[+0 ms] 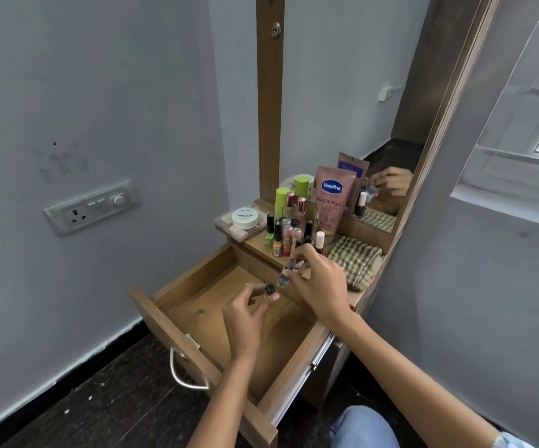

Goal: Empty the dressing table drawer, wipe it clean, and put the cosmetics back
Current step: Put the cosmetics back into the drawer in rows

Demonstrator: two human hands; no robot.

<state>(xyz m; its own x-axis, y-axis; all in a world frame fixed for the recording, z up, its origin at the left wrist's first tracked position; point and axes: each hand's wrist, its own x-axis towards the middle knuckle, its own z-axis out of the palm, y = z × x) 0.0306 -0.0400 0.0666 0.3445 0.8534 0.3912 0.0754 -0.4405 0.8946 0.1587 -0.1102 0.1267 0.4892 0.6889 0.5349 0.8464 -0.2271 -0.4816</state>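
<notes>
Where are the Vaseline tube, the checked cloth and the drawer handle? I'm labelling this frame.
Vaseline tube (331,197): head view, pink front.
Checked cloth (355,257): head view, folded top.
Drawer handle (177,373): head view, metal loop.

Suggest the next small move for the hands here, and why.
Probably lower the left hand and stand its dark-capped small bottle on the bare drawer floor. The drawer is open and looks empty, the checked cloth lies set aside on the top, and the right hand already holds more small bottles to follow.
</notes>
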